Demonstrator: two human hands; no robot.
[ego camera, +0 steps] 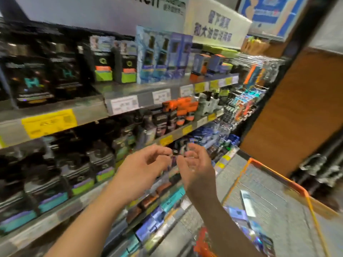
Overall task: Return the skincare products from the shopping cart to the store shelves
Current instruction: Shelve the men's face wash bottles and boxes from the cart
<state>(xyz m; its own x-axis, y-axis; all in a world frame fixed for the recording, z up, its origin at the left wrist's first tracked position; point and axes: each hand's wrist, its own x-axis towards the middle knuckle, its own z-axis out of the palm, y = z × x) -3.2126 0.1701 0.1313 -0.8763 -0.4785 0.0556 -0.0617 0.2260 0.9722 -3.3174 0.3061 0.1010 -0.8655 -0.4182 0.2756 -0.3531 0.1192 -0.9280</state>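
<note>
With left hand (146,164) and right hand (194,164) both loosely curled, empty and nearly touching before the shelves (130,97), best to swing toward five o'clock, where products (247,204) lie in the cart (304,193), and grip one box squarely.

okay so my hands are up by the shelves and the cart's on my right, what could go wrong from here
Both the left hand and right hand seem to hold nothing, so no item is going back right now. Boxes on the packed shelf near your fingers could get knocked off. Several products remain in the orange cart, and with similar boxes on the shelves one might be misplaced.
</note>
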